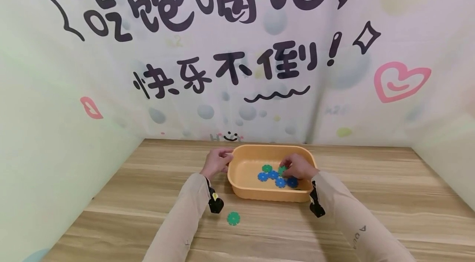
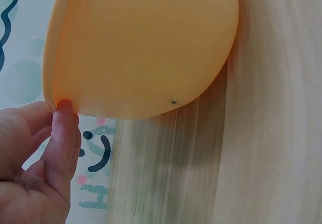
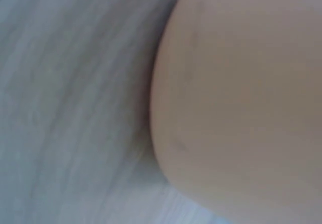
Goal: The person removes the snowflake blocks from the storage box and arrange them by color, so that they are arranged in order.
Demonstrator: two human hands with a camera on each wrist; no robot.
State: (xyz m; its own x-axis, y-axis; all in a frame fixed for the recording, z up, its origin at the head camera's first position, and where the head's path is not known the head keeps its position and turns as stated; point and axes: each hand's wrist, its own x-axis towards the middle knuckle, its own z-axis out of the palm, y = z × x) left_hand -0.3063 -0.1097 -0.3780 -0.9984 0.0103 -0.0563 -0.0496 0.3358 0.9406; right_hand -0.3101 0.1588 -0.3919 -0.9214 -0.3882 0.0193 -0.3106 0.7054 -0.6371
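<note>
Our left fingers pinch the orange basin by its rim; our right fingers grip a green snowflake disc, which a loose hold could drop.

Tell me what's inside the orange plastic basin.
Blue notched plastic discs and green notched discs, including one pinched by the right hand. Whatever lies beneath that hand is covered.

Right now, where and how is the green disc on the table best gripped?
Probably pinch the green disc by opposite rim edges, from above and its near side: it lies flat on the table, and the orange basin stands beyond it.
</note>
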